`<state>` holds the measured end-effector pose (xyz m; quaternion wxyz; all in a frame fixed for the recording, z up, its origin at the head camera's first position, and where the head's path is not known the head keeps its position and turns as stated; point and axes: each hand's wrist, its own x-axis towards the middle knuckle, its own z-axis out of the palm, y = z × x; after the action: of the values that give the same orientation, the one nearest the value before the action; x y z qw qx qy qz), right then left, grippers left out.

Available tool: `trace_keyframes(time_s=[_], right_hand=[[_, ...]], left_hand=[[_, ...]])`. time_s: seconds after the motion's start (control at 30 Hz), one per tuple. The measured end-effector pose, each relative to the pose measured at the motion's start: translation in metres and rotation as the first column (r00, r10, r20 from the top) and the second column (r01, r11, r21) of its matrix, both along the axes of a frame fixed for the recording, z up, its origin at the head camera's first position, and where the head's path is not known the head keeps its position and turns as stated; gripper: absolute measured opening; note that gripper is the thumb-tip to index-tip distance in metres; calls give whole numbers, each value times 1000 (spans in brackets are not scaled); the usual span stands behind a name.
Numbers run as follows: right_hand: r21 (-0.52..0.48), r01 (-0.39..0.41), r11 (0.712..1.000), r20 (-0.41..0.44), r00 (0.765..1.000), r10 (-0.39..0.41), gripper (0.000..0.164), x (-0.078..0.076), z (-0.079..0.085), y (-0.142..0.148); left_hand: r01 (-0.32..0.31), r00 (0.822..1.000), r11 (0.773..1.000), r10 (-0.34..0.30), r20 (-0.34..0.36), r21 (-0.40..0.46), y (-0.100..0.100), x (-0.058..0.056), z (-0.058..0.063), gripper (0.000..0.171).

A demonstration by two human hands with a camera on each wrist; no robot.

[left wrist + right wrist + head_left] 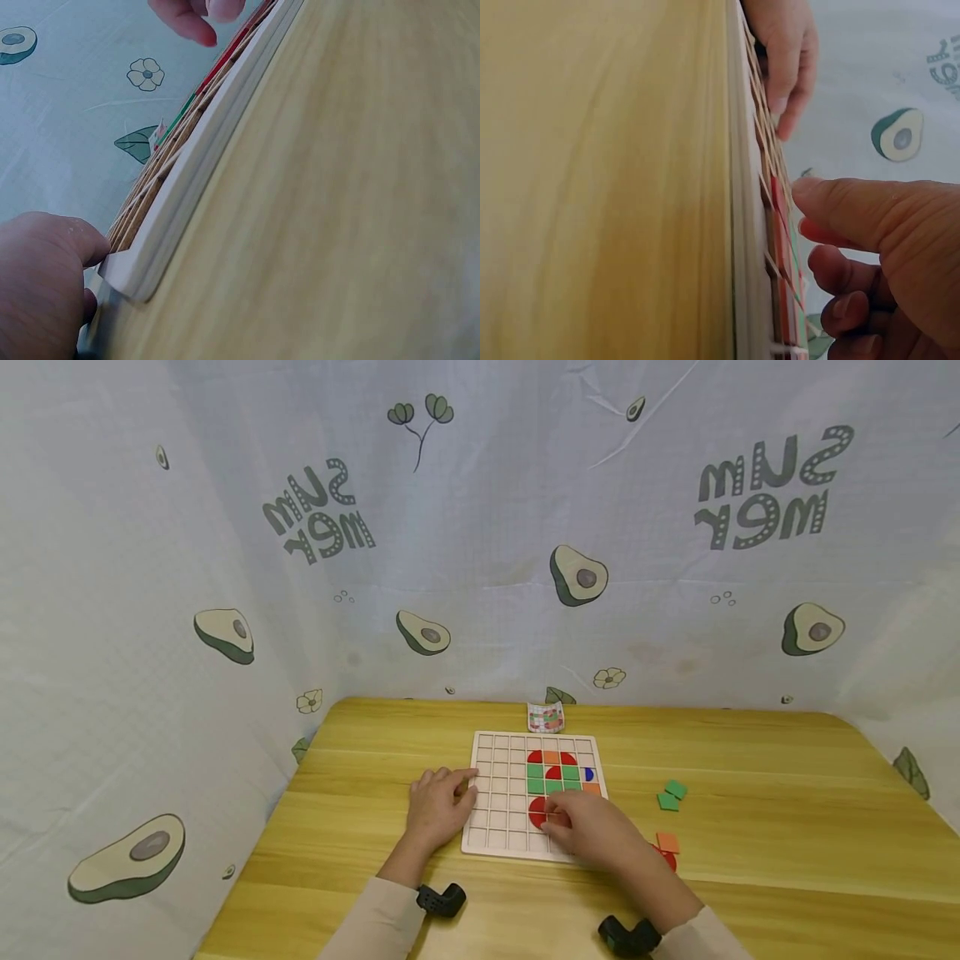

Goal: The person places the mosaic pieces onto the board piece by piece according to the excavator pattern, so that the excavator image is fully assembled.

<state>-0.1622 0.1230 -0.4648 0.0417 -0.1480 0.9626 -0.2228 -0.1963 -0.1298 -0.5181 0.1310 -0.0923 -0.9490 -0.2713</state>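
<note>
A pale wooden grid board [497, 806] lies on the table with flat red, green, orange and blue pieces in its right half. My left hand [442, 806] rests at its left edge, thumb and index finger touching the rim. In the left wrist view, a left fingertip meets the board's corner [124, 274]. My right hand [592, 827] is over the lower right of the board, with thumb and index fingertips beside red rounded pieces [537, 812]. The right wrist view has the thumb [840, 206] bent toward the board; whether a piece is between the fingers cannot be made out.
Behind the board stands a small pattern card [545, 718]. Two green pieces [668, 802] lie to the right on the table [757, 827]. Nearer, an orange square [668, 842] and red pieces [670, 860] lie partly behind the right forearm. A printed curtain hangs behind.
</note>
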Motion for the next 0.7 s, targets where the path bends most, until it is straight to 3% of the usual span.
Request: trace_keyframes(time_s=[0.2, 0.47, 0.7], right_hand=[[-36, 47, 998, 53, 998, -45, 13, 2, 2, 34], [-66, 133, 989, 152, 981, -122, 21, 7, -2, 99], [-60, 77, 995, 123, 990, -69, 18, 14, -5, 145]], left_hand=[[-4, 1000, 1000, 4, 12, 3, 1, 0, -1, 30], [-8, 1000, 1000, 8, 13, 3, 1, 1, -1, 30], [-10, 1000, 1000, 10, 6, -2, 0, 2, 0, 30]])
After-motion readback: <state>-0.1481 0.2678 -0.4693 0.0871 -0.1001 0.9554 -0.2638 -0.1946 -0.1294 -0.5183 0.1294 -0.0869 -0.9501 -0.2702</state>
